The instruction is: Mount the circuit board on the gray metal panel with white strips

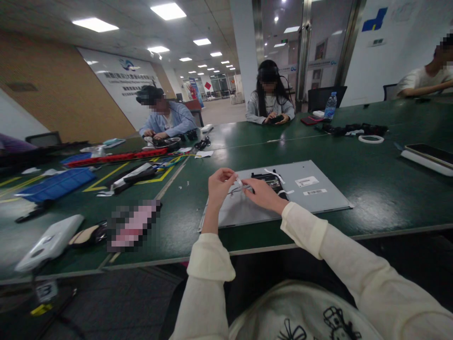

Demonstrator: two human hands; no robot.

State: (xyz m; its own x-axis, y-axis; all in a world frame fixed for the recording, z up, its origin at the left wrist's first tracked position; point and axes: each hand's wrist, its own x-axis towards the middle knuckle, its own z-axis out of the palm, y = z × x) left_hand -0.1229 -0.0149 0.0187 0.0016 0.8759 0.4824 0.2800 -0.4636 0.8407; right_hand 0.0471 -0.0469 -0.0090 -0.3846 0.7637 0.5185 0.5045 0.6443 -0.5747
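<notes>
A grey flat metal panel (311, 193) lies on the green table in front of me, with a dark circuit board (269, 178) and white labels on it. Both hands are raised just above its near left part. My left hand (218, 186) pinches one end of a thin cable with a small white piece (239, 182). My right hand (264, 194) pinches the other end of the same cable, fingers closed. The two hands are a few centimetres apart.
The green table (371, 174) runs wide. To the left lie a blue tray (58, 185), a white device (49, 243), black tools and a red bar (116, 157). A roll of tape (371, 139), a water bottle (330, 106) and a tablet (426, 158) lie right. Three other people sit around the table's far and right sides.
</notes>
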